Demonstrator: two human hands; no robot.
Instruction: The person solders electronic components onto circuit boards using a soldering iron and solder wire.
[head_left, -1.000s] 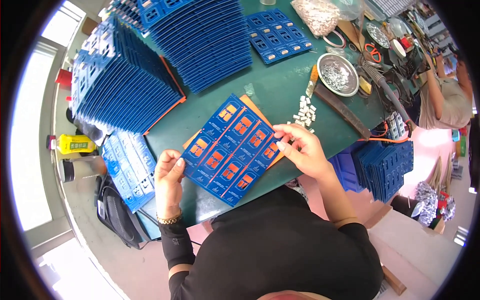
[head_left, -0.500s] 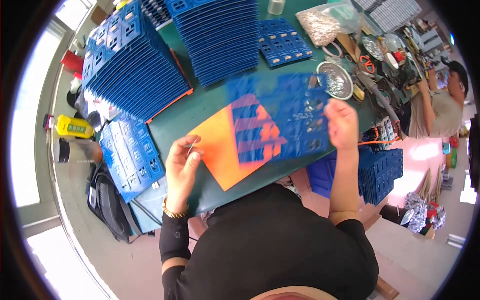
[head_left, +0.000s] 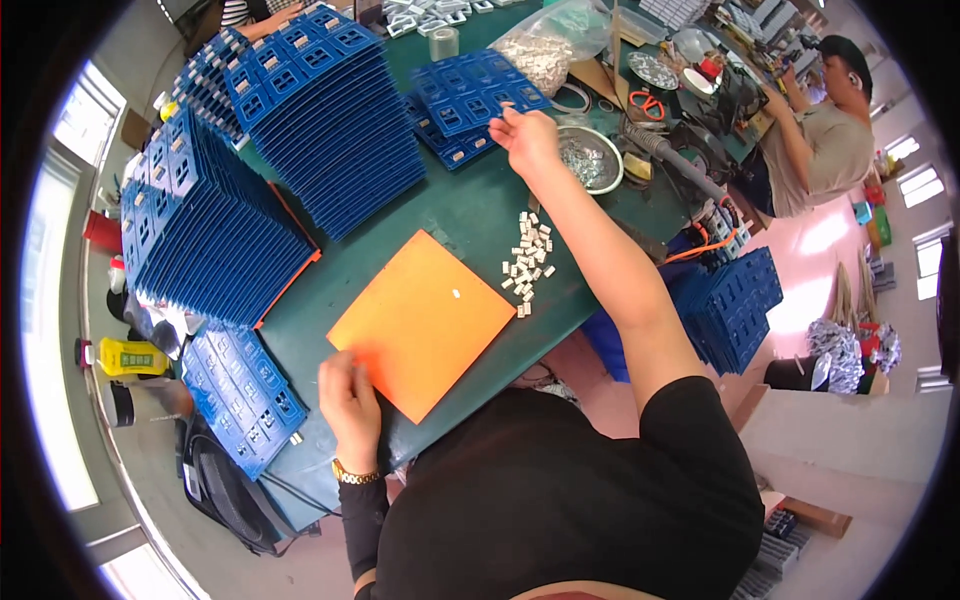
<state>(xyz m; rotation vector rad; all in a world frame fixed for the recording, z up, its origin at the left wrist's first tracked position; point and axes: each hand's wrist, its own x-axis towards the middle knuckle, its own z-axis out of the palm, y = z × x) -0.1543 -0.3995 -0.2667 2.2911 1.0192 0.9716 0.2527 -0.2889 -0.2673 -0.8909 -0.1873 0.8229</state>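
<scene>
My right hand (head_left: pixel 525 137) reaches out to the back, its fingers closed at the near right corner of a blue circuit board panel (head_left: pixel 478 92). That panel lies tilted over another blue panel (head_left: pixel 450 150), overlapping most of it. My left hand (head_left: pixel 348 395), curled and slightly blurred, is at the left corner of an orange sheet (head_left: pixel 425 325) on the table. Whatever its fingers hold is hidden. One tiny white piece (head_left: pixel 457 294) lies on the sheet. Small white-and-metal connectors (head_left: pixel 527 262) are scattered to the right of the sheet.
Tall stacks of blue panels (head_left: pixel 325 130) stand at the back left. Loose panels (head_left: pixel 240 400) lie at the left edge. A metal bowl (head_left: pixel 612 175) of small parts, a bag of parts (head_left: pixel 540 60) and orange-handled scissors (head_left: pixel 647 105) are at the right. Another person (head_left: pixel 820 130) works beyond.
My right hand has carried the blue panel from above the orange sheet to the back, uncovering the sheet and the connectors. My left hand has turned downward; the thin metal piece it held no longer shows.
</scene>
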